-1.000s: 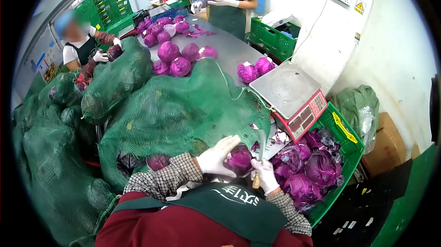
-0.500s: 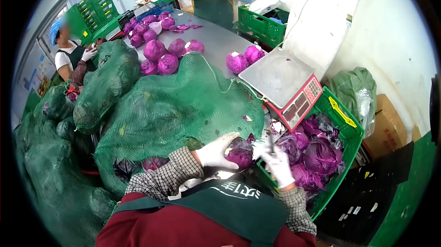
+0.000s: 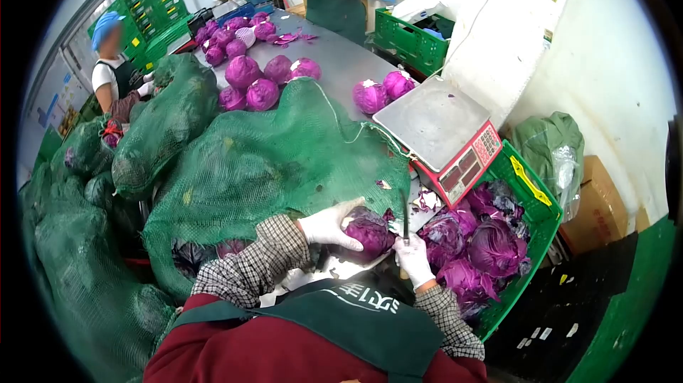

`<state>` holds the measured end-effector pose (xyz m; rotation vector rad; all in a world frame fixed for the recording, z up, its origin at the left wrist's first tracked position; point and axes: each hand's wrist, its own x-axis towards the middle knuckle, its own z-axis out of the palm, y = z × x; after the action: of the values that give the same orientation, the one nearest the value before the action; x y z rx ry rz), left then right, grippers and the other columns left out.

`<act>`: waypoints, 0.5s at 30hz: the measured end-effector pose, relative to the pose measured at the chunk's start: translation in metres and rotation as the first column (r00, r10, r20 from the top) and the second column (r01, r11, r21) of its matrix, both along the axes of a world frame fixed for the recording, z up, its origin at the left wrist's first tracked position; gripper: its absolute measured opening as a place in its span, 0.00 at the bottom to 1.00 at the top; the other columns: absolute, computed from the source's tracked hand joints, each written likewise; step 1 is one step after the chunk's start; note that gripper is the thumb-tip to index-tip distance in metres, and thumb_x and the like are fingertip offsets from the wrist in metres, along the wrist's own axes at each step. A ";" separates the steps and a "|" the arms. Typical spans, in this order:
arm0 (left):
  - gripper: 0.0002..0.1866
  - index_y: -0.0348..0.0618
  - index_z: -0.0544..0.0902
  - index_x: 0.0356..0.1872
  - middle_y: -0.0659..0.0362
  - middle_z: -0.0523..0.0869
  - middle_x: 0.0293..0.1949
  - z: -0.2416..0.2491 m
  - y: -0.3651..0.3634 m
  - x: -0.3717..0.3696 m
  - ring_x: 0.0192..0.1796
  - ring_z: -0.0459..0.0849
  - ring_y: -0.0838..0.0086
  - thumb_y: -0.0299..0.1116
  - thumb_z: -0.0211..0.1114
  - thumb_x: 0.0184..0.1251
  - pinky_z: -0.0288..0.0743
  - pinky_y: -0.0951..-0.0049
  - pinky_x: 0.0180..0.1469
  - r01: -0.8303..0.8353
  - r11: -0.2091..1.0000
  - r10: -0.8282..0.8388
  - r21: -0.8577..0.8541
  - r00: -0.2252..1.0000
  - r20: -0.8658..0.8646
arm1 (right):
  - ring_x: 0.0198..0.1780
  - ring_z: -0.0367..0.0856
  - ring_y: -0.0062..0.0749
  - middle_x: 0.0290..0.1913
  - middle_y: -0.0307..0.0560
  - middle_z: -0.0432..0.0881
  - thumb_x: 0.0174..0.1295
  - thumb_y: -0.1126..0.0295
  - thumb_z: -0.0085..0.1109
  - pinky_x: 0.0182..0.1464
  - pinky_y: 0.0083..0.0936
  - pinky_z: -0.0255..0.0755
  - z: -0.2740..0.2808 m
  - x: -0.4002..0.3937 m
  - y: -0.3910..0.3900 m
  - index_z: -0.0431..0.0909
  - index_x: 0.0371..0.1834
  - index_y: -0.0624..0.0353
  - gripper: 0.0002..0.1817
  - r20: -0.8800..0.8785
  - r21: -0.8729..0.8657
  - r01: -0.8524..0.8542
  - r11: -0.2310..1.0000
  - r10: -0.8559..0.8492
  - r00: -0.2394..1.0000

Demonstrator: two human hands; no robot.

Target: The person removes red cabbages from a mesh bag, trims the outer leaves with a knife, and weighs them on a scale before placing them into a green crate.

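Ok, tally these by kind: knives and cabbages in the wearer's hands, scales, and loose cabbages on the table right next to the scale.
Knife in right hand: 1
Cabbage in left hand: 1
Scale: 1
Loose cabbages next to it: 2
Total: 5

I see white gloves, black-and-white checked sleeves, a purple cabbage, green netting, a red-fronted scale and a maroon top.
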<state>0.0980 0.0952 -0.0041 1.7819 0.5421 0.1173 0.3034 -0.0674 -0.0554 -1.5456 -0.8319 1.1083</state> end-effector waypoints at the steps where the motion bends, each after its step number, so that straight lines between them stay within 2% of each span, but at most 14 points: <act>1: 0.63 0.26 0.46 0.73 0.43 0.62 0.70 -0.003 0.002 -0.002 0.72 0.63 0.65 0.37 0.83 0.43 0.55 0.68 0.74 0.002 1.000 -0.002 -0.016 1.000 0.008 | 0.15 0.70 0.17 0.19 0.36 0.74 0.68 0.73 0.53 0.18 0.16 0.63 0.006 -0.003 0.000 0.73 0.33 0.60 0.05 -0.121 0.071 0.015 0.997 -0.006 0.993; 2: 0.64 0.25 0.45 0.73 0.41 0.60 0.71 0.024 -0.003 -0.004 0.73 0.60 0.64 0.38 0.84 0.42 0.53 0.67 0.75 -0.040 0.993 0.049 0.110 0.995 -0.083 | 0.16 0.70 0.17 0.20 0.36 0.74 0.68 0.73 0.54 0.18 0.16 0.64 0.007 -0.006 -0.002 0.73 0.34 0.61 0.05 -0.093 0.089 -0.009 0.996 0.017 0.996; 3: 0.65 0.24 0.44 0.73 0.38 0.57 0.72 0.029 0.000 -0.010 0.75 0.57 0.60 0.41 0.83 0.42 0.50 0.67 0.76 -0.049 0.974 0.075 0.223 0.991 -0.111 | 0.16 0.71 0.17 0.21 0.37 0.75 0.69 0.72 0.54 0.19 0.16 0.65 0.010 -0.008 -0.001 0.74 0.35 0.62 0.05 -0.064 0.114 -0.028 0.993 0.036 0.997; 5: 0.65 0.23 0.46 0.72 0.36 0.54 0.73 0.059 -0.007 -0.016 0.75 0.56 0.56 0.49 0.81 0.44 0.49 0.67 0.76 -0.156 0.988 0.155 -0.009 0.986 -0.061 | 0.17 0.71 0.16 0.23 0.38 0.76 0.68 0.73 0.54 0.18 0.17 0.66 0.027 -0.015 -0.003 0.74 0.44 0.64 0.07 -0.169 0.159 0.063 0.985 -0.035 0.985; 6: 0.65 0.22 0.47 0.72 0.35 0.55 0.72 0.067 -0.009 -0.016 0.75 0.56 0.54 0.54 0.79 0.44 0.49 0.67 0.76 -0.095 0.988 0.115 0.118 0.979 -0.167 | 0.17 0.71 0.17 0.24 0.40 0.77 0.68 0.74 0.54 0.19 0.17 0.67 0.041 -0.017 -0.004 0.74 0.48 0.66 0.09 -0.196 0.171 0.084 0.982 -0.050 0.979; 7: 0.65 0.22 0.48 0.71 0.34 0.56 0.72 0.071 -0.011 -0.015 0.75 0.57 0.53 0.58 0.77 0.45 0.50 0.67 0.76 -0.022 0.972 0.087 0.233 0.958 -0.274 | 0.17 0.71 0.17 0.24 0.40 0.77 0.68 0.73 0.54 0.20 0.18 0.67 0.052 -0.017 -0.002 0.74 0.44 0.65 0.07 -0.156 0.203 0.085 0.976 -0.053 0.986; 8: 0.65 0.21 0.50 0.71 0.32 0.58 0.70 0.063 -0.014 -0.010 0.74 0.59 0.52 0.63 0.75 0.45 0.51 0.67 0.75 -0.052 0.964 0.133 0.262 0.944 -0.303 | 0.17 0.72 0.17 0.23 0.40 0.77 0.68 0.73 0.54 0.20 0.18 0.67 0.057 -0.014 -0.001 0.74 0.42 0.64 0.05 -0.144 0.216 0.063 0.974 -0.032 0.989; 9: 0.64 0.20 0.50 0.70 0.31 0.60 0.69 0.060 -0.019 -0.003 0.73 0.60 0.52 0.61 0.75 0.45 0.52 0.68 0.75 -0.153 0.952 0.233 0.266 0.924 -0.303 | 0.17 0.72 0.17 0.23 0.40 0.77 0.68 0.73 0.54 0.20 0.18 0.66 0.060 -0.007 -0.002 0.73 0.40 0.63 0.04 -0.131 0.230 0.042 0.972 -0.012 0.991; 11: 0.65 0.20 0.51 0.70 0.31 0.60 0.69 0.021 -0.015 0.004 0.73 0.61 0.50 0.63 0.73 0.44 0.53 0.68 0.75 -0.296 0.928 0.346 0.227 0.911 -0.226 | 0.17 0.71 0.19 0.20 0.37 0.74 0.67 0.74 0.55 0.19 0.18 0.66 0.066 0.009 -0.011 0.73 0.38 0.61 0.03 -0.040 0.176 0.116 0.977 -0.111 0.993; 12: 0.65 0.19 0.51 0.70 0.30 0.61 0.68 0.027 -0.016 0.006 0.72 0.62 0.49 0.63 0.73 0.44 0.53 0.67 0.75 -0.315 0.922 0.364 0.226 0.905 -0.220 | 0.16 0.70 0.19 0.19 0.36 0.73 0.67 0.74 0.54 0.18 0.18 0.65 0.070 0.019 -0.018 0.73 0.39 0.62 0.03 -0.135 0.228 0.249 0.941 -0.223 0.966; 15: 0.65 0.18 0.52 0.69 0.31 0.61 0.68 0.027 -0.013 0.006 0.72 0.63 0.50 0.63 0.73 0.44 0.54 0.68 0.74 -0.279 0.940 0.313 0.194 0.934 -0.173 | 0.13 0.66 0.18 0.17 0.33 0.70 0.67 0.73 0.53 0.15 0.18 0.61 0.066 0.081 -0.052 0.75 0.44 0.61 0.06 -0.003 0.158 0.530 0.833 -0.536 0.844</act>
<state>0.1038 0.0825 0.0228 1.8752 0.9736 0.1977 0.3839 -0.1195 0.0111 -1.5427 -0.4471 0.5871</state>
